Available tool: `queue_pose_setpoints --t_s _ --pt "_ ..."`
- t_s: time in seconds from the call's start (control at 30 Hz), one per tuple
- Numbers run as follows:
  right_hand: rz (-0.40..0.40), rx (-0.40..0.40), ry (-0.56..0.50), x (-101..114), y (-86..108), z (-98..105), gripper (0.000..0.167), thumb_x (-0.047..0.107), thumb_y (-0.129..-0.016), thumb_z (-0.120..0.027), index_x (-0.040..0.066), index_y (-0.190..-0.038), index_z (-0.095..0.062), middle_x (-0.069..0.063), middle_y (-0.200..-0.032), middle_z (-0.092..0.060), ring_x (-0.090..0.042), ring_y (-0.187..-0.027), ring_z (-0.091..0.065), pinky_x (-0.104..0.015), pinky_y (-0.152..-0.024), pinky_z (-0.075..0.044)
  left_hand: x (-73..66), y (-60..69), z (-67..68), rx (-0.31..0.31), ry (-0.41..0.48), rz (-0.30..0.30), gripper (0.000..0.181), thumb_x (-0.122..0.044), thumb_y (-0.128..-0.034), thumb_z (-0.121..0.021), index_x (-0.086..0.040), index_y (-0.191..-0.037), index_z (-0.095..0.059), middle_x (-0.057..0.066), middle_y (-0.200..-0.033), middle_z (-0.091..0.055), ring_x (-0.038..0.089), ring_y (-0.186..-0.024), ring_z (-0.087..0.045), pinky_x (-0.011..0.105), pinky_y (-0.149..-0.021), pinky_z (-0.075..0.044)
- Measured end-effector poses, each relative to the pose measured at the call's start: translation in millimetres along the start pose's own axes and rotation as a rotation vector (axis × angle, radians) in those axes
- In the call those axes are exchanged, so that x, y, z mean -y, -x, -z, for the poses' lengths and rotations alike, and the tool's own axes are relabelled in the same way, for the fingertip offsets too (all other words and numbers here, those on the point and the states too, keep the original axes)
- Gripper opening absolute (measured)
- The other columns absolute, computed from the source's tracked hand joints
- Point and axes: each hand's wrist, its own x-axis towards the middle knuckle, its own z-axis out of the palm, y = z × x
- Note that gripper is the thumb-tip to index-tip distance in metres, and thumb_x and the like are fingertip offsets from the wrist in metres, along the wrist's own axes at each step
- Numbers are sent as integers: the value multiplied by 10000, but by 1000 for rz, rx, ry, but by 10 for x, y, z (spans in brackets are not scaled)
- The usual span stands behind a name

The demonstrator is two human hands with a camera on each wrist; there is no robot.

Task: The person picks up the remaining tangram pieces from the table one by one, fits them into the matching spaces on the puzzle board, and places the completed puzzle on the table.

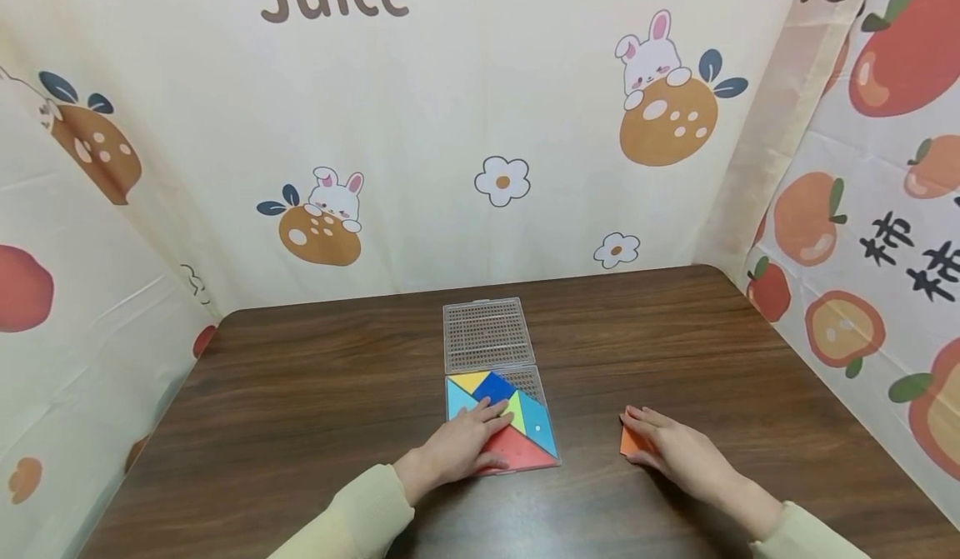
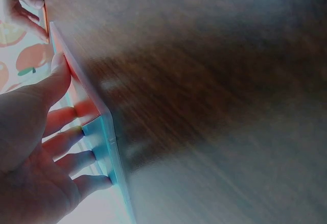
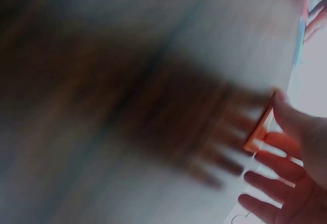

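Observation:
A hinged clear plastic case lies unfolded on the table, its gridded lid (image 1: 487, 338) flat behind the tray. Flat tangram pieces fill most of the tray: a red triangle (image 1: 528, 452), a dark blue piece (image 1: 493, 386), a yellow one (image 1: 467, 381), a light green one (image 1: 516, 413) and light blue ones (image 1: 534, 426). Bare grid (image 1: 527, 379) shows at the tray's back right corner. My left hand (image 1: 461, 444) rests on the pieces with fingers spread. Off to the right, my right hand (image 1: 684, 452) holds an orange piece (image 3: 259, 131) between thumb and fingers, at the tabletop; fingers partly cover it.
The brown wood-grain table (image 1: 337, 367) extends around the case on both sides. Printed curtains (image 1: 420, 126) with fruit and rabbits hang behind the table and along its left and right sides.

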Motion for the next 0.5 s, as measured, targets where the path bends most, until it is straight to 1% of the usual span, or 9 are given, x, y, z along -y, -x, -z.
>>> queue_pose_setpoints --t_s 0.17,0.27,0.4,0.5 --pt "-116 1 33 94 -91 -31 465 301 -729 -707 -2 -1073 -628 -150 -1115 -587 -305 -1004 -560 -415 -717 -484 -7 4 -4 -1 1 -3 605 -436 -821 -564 -129 -1325 -432 43 -1402 -327 280 -1286 -258 490 -965 -298" --pt "-164 0 59 140 -153 -53 472 313 -723 -710 -17 -1052 -631 -175 -1081 -596 -319 -952 -580 -419 -671 -495 -9 4 0 3 -1 1 607 -437 -821 -564 -132 -1327 -430 42 -1403 -325 279 -1288 -254 489 -967 -297" --pt "-195 6 94 187 -216 -51 474 323 -713 -717 -24 -1026 -635 -197 -1049 -603 -335 -890 -597 -417 -620 -500 -4 -1 2 11 2 8 610 -442 -820 -561 -138 -1331 -425 37 -1407 -318 276 -1291 -248 486 -970 -294" --pt "-200 6 86 189 -244 -14 466 316 -711 -721 -17 -1024 -634 -189 -1028 -611 -333 -881 -597 -423 -629 -498 0 5 1 2 -5 0 612 -441 -818 -566 -128 -1327 -430 47 -1403 -324 284 -1286 -256 488 -964 -301"
